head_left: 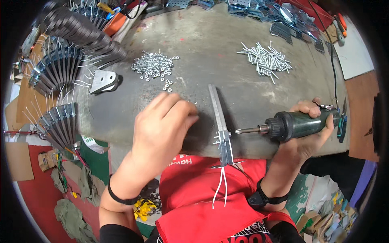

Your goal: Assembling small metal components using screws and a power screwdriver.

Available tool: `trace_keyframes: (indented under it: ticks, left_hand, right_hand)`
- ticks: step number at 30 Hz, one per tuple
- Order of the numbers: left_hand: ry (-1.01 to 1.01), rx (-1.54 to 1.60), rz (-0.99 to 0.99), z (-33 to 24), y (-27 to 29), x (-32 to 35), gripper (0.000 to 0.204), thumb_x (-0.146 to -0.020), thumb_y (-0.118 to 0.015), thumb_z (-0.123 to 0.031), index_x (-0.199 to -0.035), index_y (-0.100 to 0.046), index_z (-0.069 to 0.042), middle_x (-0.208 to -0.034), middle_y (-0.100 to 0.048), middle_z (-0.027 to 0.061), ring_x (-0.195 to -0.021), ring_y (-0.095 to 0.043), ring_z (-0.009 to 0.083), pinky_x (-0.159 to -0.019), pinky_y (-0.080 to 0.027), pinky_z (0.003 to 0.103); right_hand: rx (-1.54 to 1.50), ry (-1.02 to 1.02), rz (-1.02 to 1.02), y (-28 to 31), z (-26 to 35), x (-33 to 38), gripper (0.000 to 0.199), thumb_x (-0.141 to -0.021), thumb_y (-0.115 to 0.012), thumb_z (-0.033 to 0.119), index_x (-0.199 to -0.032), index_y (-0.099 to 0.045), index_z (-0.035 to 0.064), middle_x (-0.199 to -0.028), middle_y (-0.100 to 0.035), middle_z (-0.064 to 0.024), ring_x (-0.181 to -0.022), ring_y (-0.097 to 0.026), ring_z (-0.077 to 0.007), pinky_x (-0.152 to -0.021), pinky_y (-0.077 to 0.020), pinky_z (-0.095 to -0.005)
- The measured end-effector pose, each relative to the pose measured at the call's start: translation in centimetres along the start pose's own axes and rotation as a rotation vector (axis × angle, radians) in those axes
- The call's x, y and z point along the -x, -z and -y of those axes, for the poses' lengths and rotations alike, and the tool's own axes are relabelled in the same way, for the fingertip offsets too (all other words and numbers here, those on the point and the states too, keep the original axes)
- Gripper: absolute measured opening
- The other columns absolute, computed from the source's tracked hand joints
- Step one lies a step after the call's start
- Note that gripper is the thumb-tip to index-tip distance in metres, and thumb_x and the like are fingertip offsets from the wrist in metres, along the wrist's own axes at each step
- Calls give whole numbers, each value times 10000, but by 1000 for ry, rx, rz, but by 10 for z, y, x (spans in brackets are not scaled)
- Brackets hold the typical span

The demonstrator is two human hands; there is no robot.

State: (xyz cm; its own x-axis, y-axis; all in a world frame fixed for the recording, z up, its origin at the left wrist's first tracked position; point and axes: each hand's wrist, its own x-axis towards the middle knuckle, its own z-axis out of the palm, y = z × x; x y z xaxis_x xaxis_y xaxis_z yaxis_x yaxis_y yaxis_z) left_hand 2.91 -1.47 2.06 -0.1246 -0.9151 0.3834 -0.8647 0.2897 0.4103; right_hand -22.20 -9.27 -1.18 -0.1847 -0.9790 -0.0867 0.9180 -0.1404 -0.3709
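My right hand (314,114) is wrapped around a dark green electric screwdriver (298,123), its bit pointing left at a metal bracket. The bit's tip is close to a screw in that bracket (223,146), which sits on the near end of a grey metal bar (216,106). Two white wires (221,188) hang from the bracket over the table's front edge. To the left of the bar, my left hand (164,125) hovers with fingers curled and thumb pinched in; whatever they hold is hidden. Beyond it lies a pile of small nuts (154,65).
A heap of screws (267,60) lies at the back right, with blue metal plates (279,16) behind it. At left stand a white bracket (104,81), stacked dark bars (81,34) and fanned wired assemblies (56,123). A black cable (333,60) runs down the right side.
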Motion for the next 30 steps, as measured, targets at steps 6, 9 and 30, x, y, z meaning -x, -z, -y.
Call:
trace_keyframes:
  ticks: [6, 9, 30]
  left_hand:
    - [281, 675, -149, -35, -13, 25, 97, -762, -668, 67, -834, -619, 25, -822, -630, 95, -759, -582, 146, -667, -462, 257]
    - [329, 805, -303, -36, -27, 27, 121, -743, -695, 63, -839, -648, 8, -804, -646, 80, -702, -592, 128, -546, -440, 223]
    - [287, 763, -370, -44, -39, 31, 161, -733, -648, 125, -862, -637, 29, -799, -635, 119, -696, -601, 185, -594, -482, 264]
  right_hand:
    - [-72, -57, 38, -9, -6, 2, 347, -876, -552, 289, -1045, -475, -3, -765, -468, -14, -718, -496, -114, -727, -465, -282]
    - [-73, -46, 39, -9, -6, 2, 336, -875, -549, 289, -1030, -473, 2, -766, -462, -15, -713, -490, -113, -718, -461, -278]
    - [-242, -162, 28, -11, -9, 1, 314, -874, -549, 332, -955, -519, 30, -740, -481, 3, -668, -492, -111, -677, -464, -284]
